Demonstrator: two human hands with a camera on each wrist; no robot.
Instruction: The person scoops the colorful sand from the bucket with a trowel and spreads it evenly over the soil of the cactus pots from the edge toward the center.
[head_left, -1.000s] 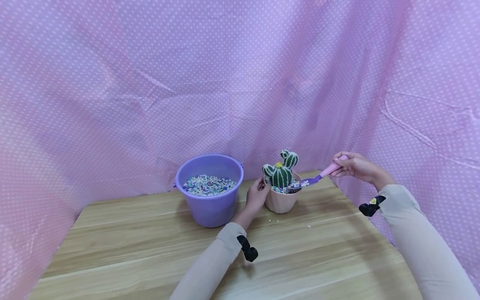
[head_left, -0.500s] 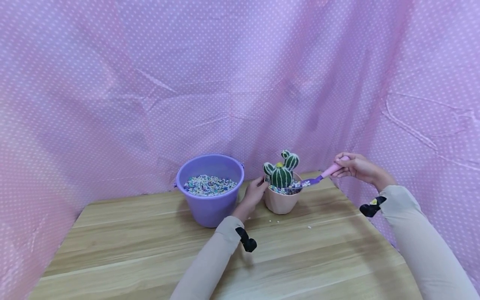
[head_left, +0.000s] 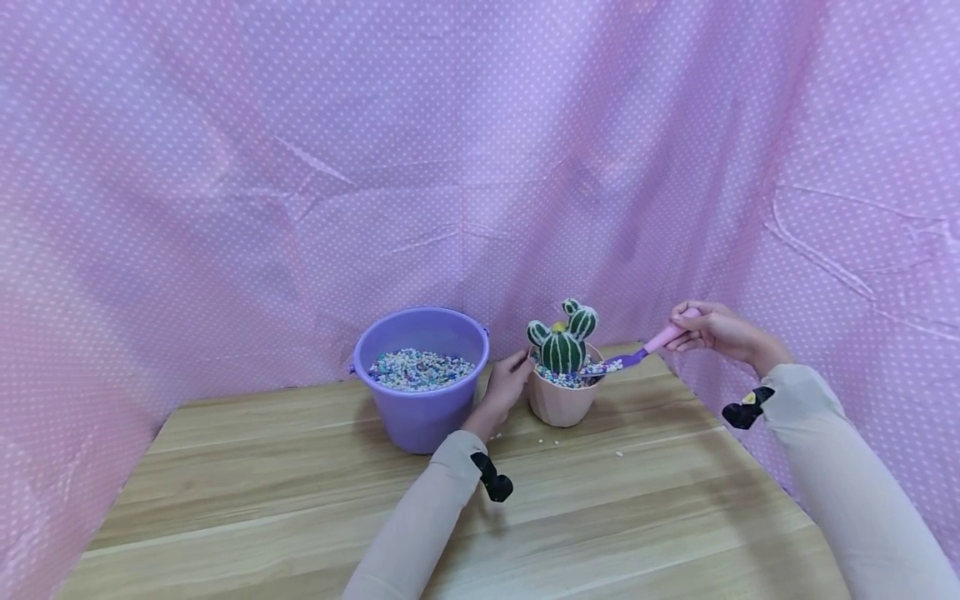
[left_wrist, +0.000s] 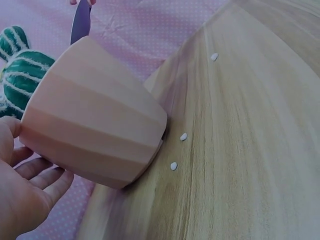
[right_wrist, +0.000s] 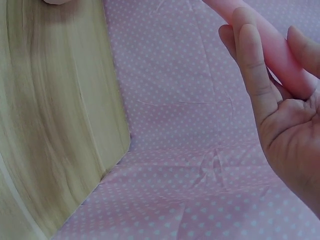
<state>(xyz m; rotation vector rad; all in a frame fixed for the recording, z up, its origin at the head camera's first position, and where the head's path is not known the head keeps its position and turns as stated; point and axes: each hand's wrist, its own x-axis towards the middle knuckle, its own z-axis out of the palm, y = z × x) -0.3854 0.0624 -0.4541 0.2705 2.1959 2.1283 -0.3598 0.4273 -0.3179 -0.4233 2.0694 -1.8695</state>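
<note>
A toy cactus (head_left: 562, 352), green with white ribs, stands in a peach flowerpot (head_left: 561, 405) among small pale and coloured beads. My left hand (head_left: 507, 383) holds the pot's left side. In the left wrist view its thumb is at the rim and its fingers (left_wrist: 44, 181) lie against the wall. My right hand (head_left: 716, 332) grips the pink handle of a small trowel (head_left: 664, 337), curled round it in the right wrist view. The trowel's purple blade lies over the pot's right rim with beads on it; its tip is among the beads by the cactus.
Left of the pot stands a purple bucket (head_left: 422, 421) partly filled with the same beads (head_left: 420, 371). Several loose white beads (left_wrist: 183, 136) lie on the wooden table (head_left: 285, 500). Pink dotted cloth (head_left: 375, 167) hangs behind and on the sides.
My left hand has shifted slightly left along the flowerpot's side, fingers less wrapped over the rim. The right hand with the trowel has barely moved.
</note>
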